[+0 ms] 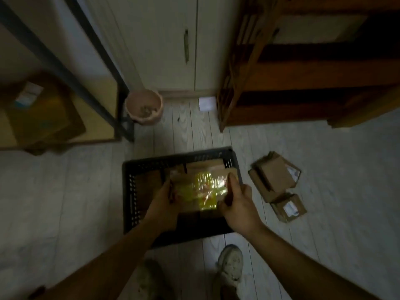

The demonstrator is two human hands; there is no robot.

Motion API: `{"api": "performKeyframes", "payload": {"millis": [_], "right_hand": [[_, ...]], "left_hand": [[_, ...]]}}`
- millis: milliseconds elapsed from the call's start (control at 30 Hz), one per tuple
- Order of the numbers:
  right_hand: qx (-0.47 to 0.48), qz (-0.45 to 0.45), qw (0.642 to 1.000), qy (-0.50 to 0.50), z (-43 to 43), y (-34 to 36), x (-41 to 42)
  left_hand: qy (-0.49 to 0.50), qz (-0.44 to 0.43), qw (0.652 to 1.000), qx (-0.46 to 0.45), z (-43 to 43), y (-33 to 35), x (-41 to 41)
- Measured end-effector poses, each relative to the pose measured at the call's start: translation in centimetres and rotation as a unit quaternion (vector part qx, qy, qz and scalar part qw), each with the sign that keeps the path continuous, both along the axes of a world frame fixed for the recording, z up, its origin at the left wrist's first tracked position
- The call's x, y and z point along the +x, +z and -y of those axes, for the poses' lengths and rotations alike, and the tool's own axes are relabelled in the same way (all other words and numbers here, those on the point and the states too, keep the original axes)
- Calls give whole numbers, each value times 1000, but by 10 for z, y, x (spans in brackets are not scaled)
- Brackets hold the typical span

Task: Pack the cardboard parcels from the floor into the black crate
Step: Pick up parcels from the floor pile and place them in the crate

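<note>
A black perforated crate (132, 192) stands on the pale floor in front of me. Over its open top I hold a cardboard parcel with shiny yellow tape (202, 187). My left hand (164, 199) grips the parcel's left edge and my right hand (237, 202) grips its right edge. Another brown parcel (205, 165) lies inside the crate at the far side. Right of the crate, on the floor, lie a large cardboard parcel (275, 175) and a smaller labelled one (289, 207). The frame is blurred.
A pink waste bin (144, 108) stands by a dark metal frame leg at the back. A wooden shelf unit (303, 72) fills the back right, a white cupboard (173, 40) the back middle. My feet (230, 265) are below the crate. A cardboard box (43, 113) sits far left.
</note>
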State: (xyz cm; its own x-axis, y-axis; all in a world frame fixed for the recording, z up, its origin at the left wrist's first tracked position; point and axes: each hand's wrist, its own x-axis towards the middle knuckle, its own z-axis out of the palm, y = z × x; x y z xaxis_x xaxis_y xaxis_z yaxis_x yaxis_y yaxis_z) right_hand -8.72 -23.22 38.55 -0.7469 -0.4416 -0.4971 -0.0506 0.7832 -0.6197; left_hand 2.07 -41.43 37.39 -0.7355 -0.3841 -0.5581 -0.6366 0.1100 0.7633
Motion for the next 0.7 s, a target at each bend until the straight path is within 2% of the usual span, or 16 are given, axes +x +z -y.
{"api": "performKeyframes", "payload": {"millis": [133, 233, 367, 467, 600, 700], "right_hand": [[94, 6, 993, 66, 0, -93, -21], [145, 10, 983, 110, 0, -161, -34], [195, 14, 966, 170, -5, -231, -42], [208, 20, 962, 174, -10, -263, -48], [217, -46, 958, 180, -8, -284, -46], [238, -55, 956, 161, -15, -283, -45]], "left_hand": [[38, 57, 997, 33, -15, -104, -22], [22, 102, 994, 26, -23, -178, -32], [-4, 118, 993, 26, -34, -251, -35], [-17, 108, 992, 65, -43, -282, -40], [10, 8, 990, 138, -51, -292, -51], [-16, 24, 987, 160, -43, -289, -59]]}}
